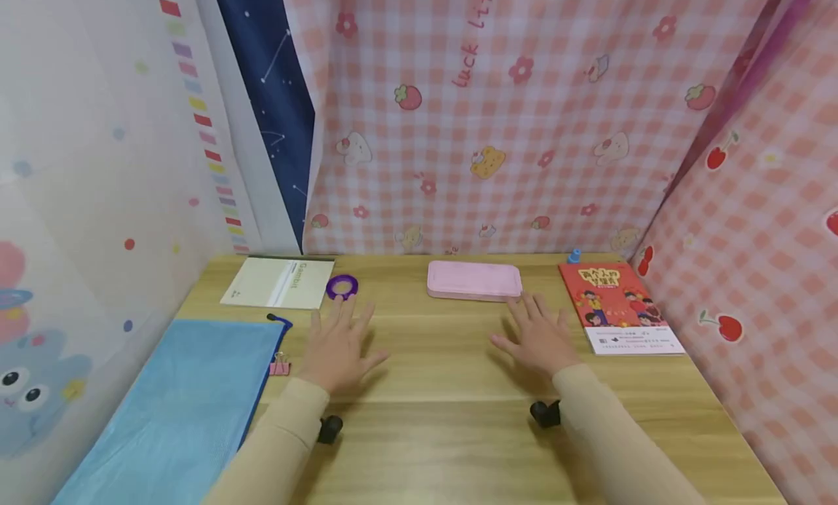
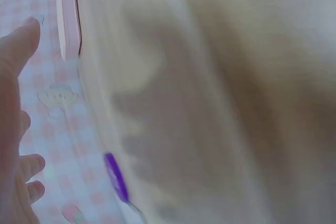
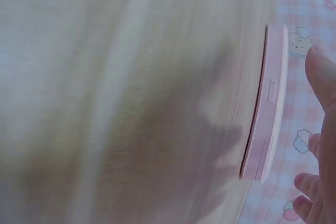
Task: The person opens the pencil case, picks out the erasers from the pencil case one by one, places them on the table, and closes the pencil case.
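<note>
My left hand [image 1: 338, 351] hovers palm down over the wooden table with its fingers spread, holding nothing. Just beyond its fingertips lies a roll of purple tape [image 1: 342, 287], whose edge also shows in the left wrist view [image 2: 116, 177]. My right hand [image 1: 542, 338] is likewise spread and holds nothing, its shadow falling on the table below. Its fingertips overlap the near right corner of a pink pencil case [image 1: 474, 280] in the head view. In the right wrist view the case [image 3: 265, 103] stands apart from the thumb.
A blue zip pouch [image 1: 196, 388] covers the left side, a pink binder clip [image 1: 279, 367] beside it. Behind lies a cream notebook [image 1: 278, 281]. A red book [image 1: 615, 301] and a small blue object [image 1: 574, 255] are at the right. Checked cloth [image 1: 484, 112] hangs behind the table [image 1: 419, 447].
</note>
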Tool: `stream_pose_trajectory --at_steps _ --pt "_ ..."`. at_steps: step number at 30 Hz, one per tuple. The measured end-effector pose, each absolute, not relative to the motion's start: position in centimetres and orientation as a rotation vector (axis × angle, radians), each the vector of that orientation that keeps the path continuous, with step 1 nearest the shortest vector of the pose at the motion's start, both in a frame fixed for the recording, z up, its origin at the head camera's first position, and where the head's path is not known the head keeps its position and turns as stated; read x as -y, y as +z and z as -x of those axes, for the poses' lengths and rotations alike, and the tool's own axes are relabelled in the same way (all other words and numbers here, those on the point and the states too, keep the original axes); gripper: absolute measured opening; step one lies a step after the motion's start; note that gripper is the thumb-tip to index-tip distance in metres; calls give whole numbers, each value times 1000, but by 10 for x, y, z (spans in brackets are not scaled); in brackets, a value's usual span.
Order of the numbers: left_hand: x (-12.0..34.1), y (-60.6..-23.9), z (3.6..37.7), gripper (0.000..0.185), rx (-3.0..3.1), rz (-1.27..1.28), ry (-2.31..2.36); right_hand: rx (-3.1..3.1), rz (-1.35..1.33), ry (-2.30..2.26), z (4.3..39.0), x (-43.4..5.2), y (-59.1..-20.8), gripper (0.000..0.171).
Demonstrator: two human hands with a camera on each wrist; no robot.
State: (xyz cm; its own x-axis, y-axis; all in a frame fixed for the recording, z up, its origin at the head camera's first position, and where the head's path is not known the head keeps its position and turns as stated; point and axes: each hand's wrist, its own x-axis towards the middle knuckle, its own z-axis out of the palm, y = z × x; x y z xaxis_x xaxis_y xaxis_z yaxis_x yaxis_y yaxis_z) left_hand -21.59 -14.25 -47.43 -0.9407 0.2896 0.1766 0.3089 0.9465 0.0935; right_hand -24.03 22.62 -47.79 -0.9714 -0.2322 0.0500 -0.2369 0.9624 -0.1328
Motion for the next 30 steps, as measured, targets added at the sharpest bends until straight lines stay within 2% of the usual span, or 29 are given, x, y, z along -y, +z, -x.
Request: stream_pose_trajectory --at_steps 9,13,21,30 --pt "89 -459 278 89 2951 654 -69 3134 -376 201 291 -219 -476 87" --pt "64 -463 300 89 3003 724 35 3141 -422 169 318 -208 -481 87" --pt "27 -483 317 90 3125 848 88 3166 -494 93 347 -188 -486 92" --pt "13 -482 326 86 3206 777 67 3231 -559 120 361 -181 -478 91"
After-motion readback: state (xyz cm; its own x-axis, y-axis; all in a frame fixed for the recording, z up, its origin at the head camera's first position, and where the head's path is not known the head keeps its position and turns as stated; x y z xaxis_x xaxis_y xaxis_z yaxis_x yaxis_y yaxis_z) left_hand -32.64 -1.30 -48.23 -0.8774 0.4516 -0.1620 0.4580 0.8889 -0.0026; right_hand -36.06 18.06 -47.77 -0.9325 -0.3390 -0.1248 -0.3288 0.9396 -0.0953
